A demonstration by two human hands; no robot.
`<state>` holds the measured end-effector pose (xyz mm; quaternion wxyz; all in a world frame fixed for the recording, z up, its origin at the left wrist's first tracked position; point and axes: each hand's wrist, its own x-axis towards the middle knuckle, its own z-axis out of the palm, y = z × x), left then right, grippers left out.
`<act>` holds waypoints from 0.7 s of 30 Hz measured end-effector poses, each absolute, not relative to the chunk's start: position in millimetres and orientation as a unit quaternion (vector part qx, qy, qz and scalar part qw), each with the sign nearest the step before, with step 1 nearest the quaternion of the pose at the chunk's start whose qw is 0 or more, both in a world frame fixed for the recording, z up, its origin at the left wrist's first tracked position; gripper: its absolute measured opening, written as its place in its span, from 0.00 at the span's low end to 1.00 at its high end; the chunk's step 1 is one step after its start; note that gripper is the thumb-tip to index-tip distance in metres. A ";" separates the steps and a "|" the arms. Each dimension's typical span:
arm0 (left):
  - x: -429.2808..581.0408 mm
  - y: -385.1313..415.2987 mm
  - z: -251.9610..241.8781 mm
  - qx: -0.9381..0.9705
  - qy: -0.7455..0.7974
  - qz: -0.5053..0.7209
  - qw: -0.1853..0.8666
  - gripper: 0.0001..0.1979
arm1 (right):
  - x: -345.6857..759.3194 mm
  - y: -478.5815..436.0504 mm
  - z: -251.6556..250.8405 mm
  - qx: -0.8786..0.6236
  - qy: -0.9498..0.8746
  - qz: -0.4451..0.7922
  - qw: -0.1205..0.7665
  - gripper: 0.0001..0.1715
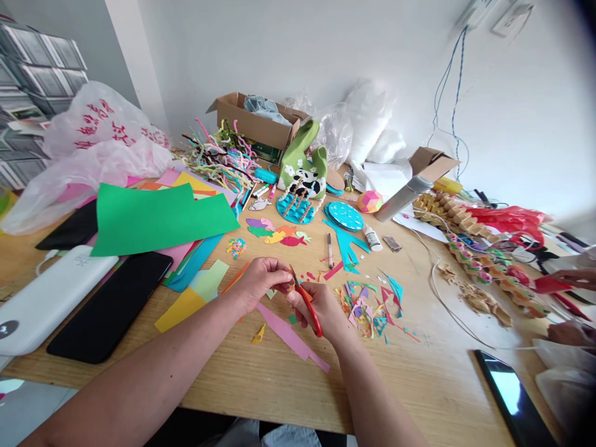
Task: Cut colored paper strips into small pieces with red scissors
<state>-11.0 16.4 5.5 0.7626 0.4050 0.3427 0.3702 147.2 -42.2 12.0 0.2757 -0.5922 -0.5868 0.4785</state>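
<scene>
- Both forearms reach in from the near edge of the table (419,385), wrists low.
- The right hand (326,313) is closed around the handles of the red scissors (308,305), blades pointing up and left.
- The left hand (263,279) pinches a tiny paper piece (285,287) at the blade tips. A cut seems to be under way, and it calls for steady feeding so close to the fingers.
- Just beyond lie coloured scraps (367,307), and farther off, paper fish (277,233).

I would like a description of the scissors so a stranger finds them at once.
Start at the wooden table, near its front edge, where the person's forearms converge. The right hand holds small scissors with red handles. Their thin red handles stand out from the flat paper scraps beside them.
</scene>
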 end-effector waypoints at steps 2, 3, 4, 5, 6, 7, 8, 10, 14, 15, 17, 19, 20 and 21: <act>-11.2 16.5 6.4 0.399 0.351 0.370 0.762 0.08 | 147.8 -42.4 11.0 -0.591 -0.588 0.478 0.277 0.25; -11.2 16.6 6.9 0.395 0.354 0.371 0.762 0.08 | 148.0 -42.5 10.7 -0.590 -0.587 0.479 0.278 0.25; -11.2 16.6 7.3 0.391 0.357 0.372 0.762 0.08 | 148.0 -42.8 10.6 -0.590 -0.587 0.480 0.279 0.25; -11.2 16.6 7.7 0.387 0.359 0.373 0.763 0.09 | 147.8 -43.0 10.8 -0.589 -0.585 0.483 0.279 0.25; -11.2 16.5 8.0 0.385 0.359 0.374 0.763 0.09 | 147.5 -43.3 11.3 -0.590 -0.582 0.484 0.279 0.25; -11.1 16.4 8.3 0.383 0.359 0.376 0.764 0.09 | 147.0 -43.5 12.0 -0.593 -0.579 0.485 0.279 0.25; -11.1 16.3 8.5 0.384 0.357 0.377 0.764 0.09 | 146.5 -43.7 12.8 -0.595 -0.578 0.485 0.278 0.25; -11.0 16.0 8.4 0.388 0.355 0.376 0.763 0.08 | 145.7 -43.7 14.5 -0.598 -0.578 0.482 0.276 0.25; -11.4 15.7 6.9 0.406 0.349 0.371 0.759 0.07 | 145.6 -42.7 16.6 -0.595 -0.589 0.473 0.273 0.25; -11.6 15.7 6.6 0.410 0.347 0.370 0.758 0.07 | 145.7 -42.5 16.9 -0.595 -0.592 0.471 0.271 0.25; -12.1 15.9 6.5 0.417 0.344 0.369 0.756 0.06 | 146.0 -42.4 17.5 -0.594 -0.598 0.468 0.264 0.26; -12.5 16.1 7.2 0.419 0.344 0.369 0.755 0.05 | 145.9 -42.6 18.0 -0.596 -0.600 0.467 0.259 0.26; -12.6 16.1 7.8 0.417 0.346 0.370 0.755 0.05 | 145.9 -42.8 18.1 -0.597 -0.599 0.467 0.258 0.26; -12.7 16.1 8.3 0.412 0.348 0.371 0.756 0.06 | 145.8 -43.0 18.2 -0.598 -0.598 0.467 0.259 0.26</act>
